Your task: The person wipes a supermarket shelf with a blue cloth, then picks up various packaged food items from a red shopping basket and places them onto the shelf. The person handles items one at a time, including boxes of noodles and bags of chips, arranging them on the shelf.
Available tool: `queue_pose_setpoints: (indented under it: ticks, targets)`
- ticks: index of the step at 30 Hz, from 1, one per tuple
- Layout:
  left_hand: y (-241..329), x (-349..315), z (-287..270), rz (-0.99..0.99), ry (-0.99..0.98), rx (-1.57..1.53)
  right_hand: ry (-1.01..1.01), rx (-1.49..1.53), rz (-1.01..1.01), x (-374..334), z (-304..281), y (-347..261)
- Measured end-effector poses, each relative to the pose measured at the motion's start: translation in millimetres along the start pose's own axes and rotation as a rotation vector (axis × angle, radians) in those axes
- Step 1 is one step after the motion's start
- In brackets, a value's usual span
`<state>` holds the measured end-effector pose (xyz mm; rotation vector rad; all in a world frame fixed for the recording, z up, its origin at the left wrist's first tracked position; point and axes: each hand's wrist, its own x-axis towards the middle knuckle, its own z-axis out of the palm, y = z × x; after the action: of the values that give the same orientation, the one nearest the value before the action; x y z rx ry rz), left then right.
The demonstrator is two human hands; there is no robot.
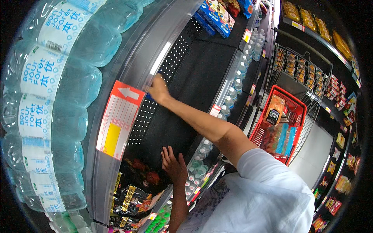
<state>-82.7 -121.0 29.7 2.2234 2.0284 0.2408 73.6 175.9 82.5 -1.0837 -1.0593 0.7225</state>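
Two faults appear possible: the small blue item [149, 96] could drop if the right hand [158, 89] has a poor hold, and the knuckles could strike the upper shelf edge [134, 66], since clearance looks slight. The blue item shows at the right hand's fingers, mostly hidden; whether it is gripped cannot be told. The right arm extends across the dark shelf [188, 91], elbow slightly bent, fingers curled. The left hand [173, 165] is loosely spread, apparently empty, near the black packets [128, 200].
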Motion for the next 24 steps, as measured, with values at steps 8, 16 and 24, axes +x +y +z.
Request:
queue_pose_setpoints:
  ticks: [8, 16, 24]
  targets:
    - [-2.5, 2.0, 3.3, 0.061, 0.024, 0.037, -0.023, 0.216, -0.299, -1.9, 64.9, -32.2]
    - [2.8, 2.6, 3.1, 0.016, 0.014, 0.003, 0.002, -0.126, 0.040, -74.4, 38.9, 43.9]
    - [-8.7, 2.0, 11.6, 0.085, 0.060, 0.009, -0.135, 0.304, -0.209, -61.0, 125.4, -55.8]
